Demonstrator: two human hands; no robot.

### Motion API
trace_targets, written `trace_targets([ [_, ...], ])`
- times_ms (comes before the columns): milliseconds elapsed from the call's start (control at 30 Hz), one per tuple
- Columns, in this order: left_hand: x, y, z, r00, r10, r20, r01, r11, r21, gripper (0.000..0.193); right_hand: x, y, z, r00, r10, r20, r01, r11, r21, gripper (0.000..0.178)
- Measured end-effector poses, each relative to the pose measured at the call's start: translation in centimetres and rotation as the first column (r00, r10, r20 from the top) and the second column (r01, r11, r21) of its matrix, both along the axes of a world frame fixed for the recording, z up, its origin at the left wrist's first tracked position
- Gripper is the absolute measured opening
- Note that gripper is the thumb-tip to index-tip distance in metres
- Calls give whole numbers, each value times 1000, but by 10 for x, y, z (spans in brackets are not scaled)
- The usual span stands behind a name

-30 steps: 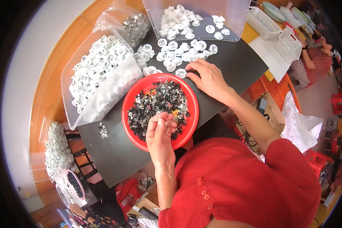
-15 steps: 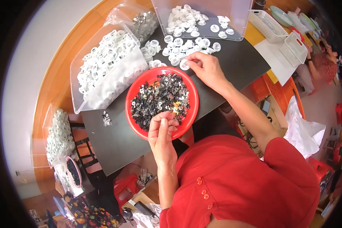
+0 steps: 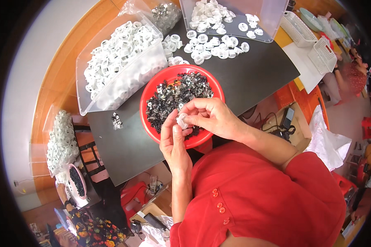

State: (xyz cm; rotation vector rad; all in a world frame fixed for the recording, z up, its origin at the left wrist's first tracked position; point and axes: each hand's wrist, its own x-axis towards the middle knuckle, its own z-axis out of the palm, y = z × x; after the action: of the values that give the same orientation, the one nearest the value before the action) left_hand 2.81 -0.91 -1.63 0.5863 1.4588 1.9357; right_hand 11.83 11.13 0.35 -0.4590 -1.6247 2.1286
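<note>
A red bowl [image 3: 152,92] full of small black and silver metal clips stands on a dark table [image 3: 259,78]. Over the bowl's near rim my left hand [image 3: 174,140] and my right hand [image 3: 212,117] meet, both pinching one small white plastic ring part [image 3: 181,120] between their fingertips. Loose white ring parts [image 3: 212,45] lie scattered on the table beyond the bowl.
A clear bin of white rings [image 3: 119,61] stands left of the bowl, another clear bin [image 3: 235,16] at the far edge. A few clips [image 3: 117,120] lie on the table at left. White baskets [image 3: 313,41] are at right; a bag of rings [image 3: 62,140] sits lower left.
My right hand has come back from the scattered white rings with one ring and joined my left hand over the bowl's near rim.
</note>
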Motion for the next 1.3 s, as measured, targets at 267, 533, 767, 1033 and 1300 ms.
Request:
trace_targets([
  [267, -12, 4, 8, 990, 54, 129, -56, 998, 16, 36, -16, 28, 12, 983, -85, 161, -7, 868, 496, 18],
  [533, -25, -3, 2, 928, -53, 370, 8, 992, 122, 38, -71, 106, -21, 928, -371, 33, 42, 193, 980, 9],
  [767, -28, -6, 2, 919, -64, 390, 5, 989, 149, 38, -87, 105, -24, 926, -319, 202, -192, 62, 979, 10],
  [1033, -28, -5, 1, 909, -71, 410, -3, 985, 175, 32, -84, 105, -20, 859, -306, 410, -410, 69, 910, 13],
  [1300, -29, -6, -1, 905, -83, 417, 5, 983, 184, 31, -50, 64, -14, 971, -40, 236, -216, 282, 935, 9],
])
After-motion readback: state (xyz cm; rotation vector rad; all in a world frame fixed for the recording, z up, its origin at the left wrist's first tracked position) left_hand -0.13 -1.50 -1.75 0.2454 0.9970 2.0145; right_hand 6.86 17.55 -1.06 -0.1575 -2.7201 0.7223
